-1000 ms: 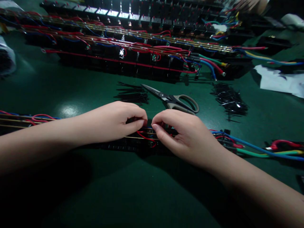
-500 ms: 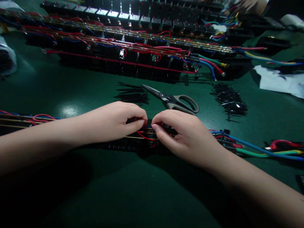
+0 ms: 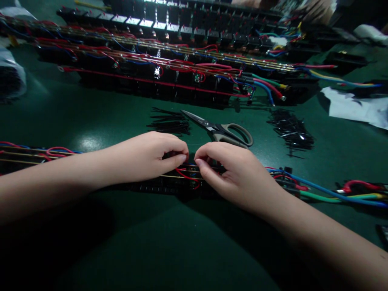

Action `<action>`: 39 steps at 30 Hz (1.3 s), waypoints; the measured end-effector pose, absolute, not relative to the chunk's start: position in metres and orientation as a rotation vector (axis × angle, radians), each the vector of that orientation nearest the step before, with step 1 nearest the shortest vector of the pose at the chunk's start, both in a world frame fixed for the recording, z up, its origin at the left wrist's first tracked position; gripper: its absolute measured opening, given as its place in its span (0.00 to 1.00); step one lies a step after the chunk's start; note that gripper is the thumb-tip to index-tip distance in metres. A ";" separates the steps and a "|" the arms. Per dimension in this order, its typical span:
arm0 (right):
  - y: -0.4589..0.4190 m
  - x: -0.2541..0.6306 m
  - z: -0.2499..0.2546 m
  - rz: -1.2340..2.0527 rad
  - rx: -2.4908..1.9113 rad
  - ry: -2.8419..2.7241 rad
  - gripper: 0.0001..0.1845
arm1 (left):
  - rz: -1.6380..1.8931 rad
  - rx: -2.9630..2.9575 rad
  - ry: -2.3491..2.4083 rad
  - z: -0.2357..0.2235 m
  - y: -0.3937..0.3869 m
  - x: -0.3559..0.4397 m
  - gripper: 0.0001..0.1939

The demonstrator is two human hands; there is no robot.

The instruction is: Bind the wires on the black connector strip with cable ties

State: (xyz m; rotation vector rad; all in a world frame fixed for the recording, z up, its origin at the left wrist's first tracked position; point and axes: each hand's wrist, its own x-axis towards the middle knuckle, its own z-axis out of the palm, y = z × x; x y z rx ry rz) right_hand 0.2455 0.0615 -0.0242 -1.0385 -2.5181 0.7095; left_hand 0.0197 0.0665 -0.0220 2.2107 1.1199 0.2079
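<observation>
Both hands meet over a long black assembly [image 3: 169, 188] strung with wires and brass-coloured rods. My left hand [image 3: 160, 155] is closed in a pinch, thumb against the bent fingers, just above its far edge. My right hand [image 3: 232, 167] pinches likewise a short gap to the right. Whatever lies between the fingertips of either hand is too small or hidden to make out. Below the fingertips a red wire [image 3: 189, 177] loops on the assembly. Scissors [image 3: 216, 129] with grey-black handles lie behind my right hand, beside a bunch of black cable ties [image 3: 169, 122].
More cable ties [image 3: 291, 131] lie in a pile at the right. Further wired assemblies [image 3: 151, 60] stretch across the back of the green table [image 3: 194, 242]. White paper [image 3: 351, 105] lies far right. Blue and green cables [image 3: 330, 194] extend rightward. Another person's hand [image 3: 318, 10] shows at the top right.
The view has shifted slightly. Both my hands keep their pinches at nearly the same place over the assembly. The other person's hand at the top right has moved.
</observation>
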 end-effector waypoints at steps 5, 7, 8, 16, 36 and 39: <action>0.061 0.246 -0.023 0.741 -1.105 -2.490 0.09 | 0.193 2.213 1.131 -0.021 0.067 0.020 0.14; 0.061 0.247 -0.022 0.771 -1.100 -2.468 0.09 | 0.195 2.211 1.131 -0.021 0.067 0.020 0.15; 0.062 0.247 -0.021 0.789 -1.095 -2.459 0.09 | 0.196 2.211 1.130 -0.021 0.067 0.020 0.15; 0.066 0.249 -0.020 0.892 -1.002 -2.433 0.11 | 0.194 2.208 1.123 -0.021 0.067 0.020 0.14; 0.066 0.248 -0.024 0.987 -1.035 -2.098 0.06 | 0.346 2.246 1.082 -0.021 0.064 0.018 0.11; 0.066 0.248 -0.022 1.025 -1.097 -2.050 0.04 | 0.371 2.254 1.093 -0.019 0.064 0.018 0.11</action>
